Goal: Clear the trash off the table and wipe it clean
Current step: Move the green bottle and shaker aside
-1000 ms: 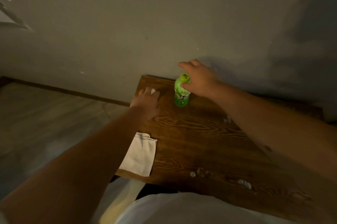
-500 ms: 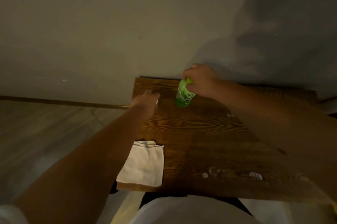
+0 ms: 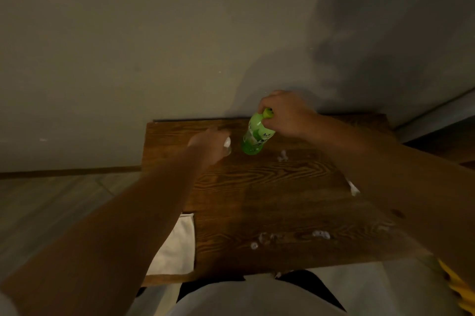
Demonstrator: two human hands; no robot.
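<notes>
A small dark wooden table (image 3: 270, 200) stands against the wall. My right hand (image 3: 288, 116) grips the neck and cap of a green plastic bottle (image 3: 255, 136), which is tilted and lifted off the tabletop. My left hand (image 3: 210, 144) is over the table's back left part and pinches a small white scrap of paper (image 3: 227, 141). White crumpled bits lie near the bottle (image 3: 282, 156), under my right forearm (image 3: 352, 188) and along the front (image 3: 320, 234). A folded cream cloth (image 3: 177, 246) lies on the front left corner, partly hidden by my left forearm.
The wall is right behind the table. Wooden floor lies to the left. Something yellow (image 3: 457, 287) shows at the bottom right edge. My lap in light clothing (image 3: 257, 297) is just below the table's front edge.
My right hand closed on the bottle's top, tipped it and raised it off the table. My left hand picked up the white scrap. The view swung left to centre the table.
</notes>
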